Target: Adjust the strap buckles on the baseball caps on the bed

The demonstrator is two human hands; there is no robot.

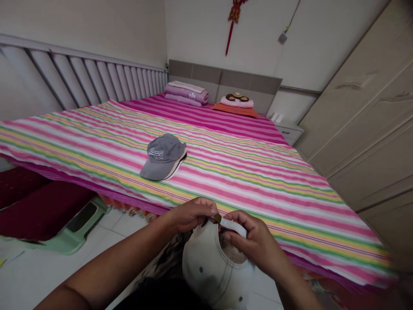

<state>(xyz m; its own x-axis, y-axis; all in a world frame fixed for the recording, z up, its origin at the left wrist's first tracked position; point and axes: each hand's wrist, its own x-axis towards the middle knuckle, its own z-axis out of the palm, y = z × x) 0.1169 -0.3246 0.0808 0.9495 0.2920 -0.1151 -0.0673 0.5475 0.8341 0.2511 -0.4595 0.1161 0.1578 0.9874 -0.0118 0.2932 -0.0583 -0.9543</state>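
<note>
A pale cap (214,262) hangs in front of me, its back opening and adjusting strap turned up toward the bed. My left hand (195,213) pinches the strap's end near a brown-gold buckle (217,218). On the other side, my right hand (254,241) is closed on the white strap (234,225), thumb inside the opening. A grey cap (166,150) with white lettering lies on the bed beyond my hands, stacked over at least one lighter cap (177,165) whose brim edge shows below it.
A striped sheet (258,172) covers the bed. Folded purple bedding (187,92) and an orange cloth with a pink plush item (237,102) lie by the headboard (248,84). Stools with dark red covers (54,206) stand at left; a wardrobe (361,107) rises at right.
</note>
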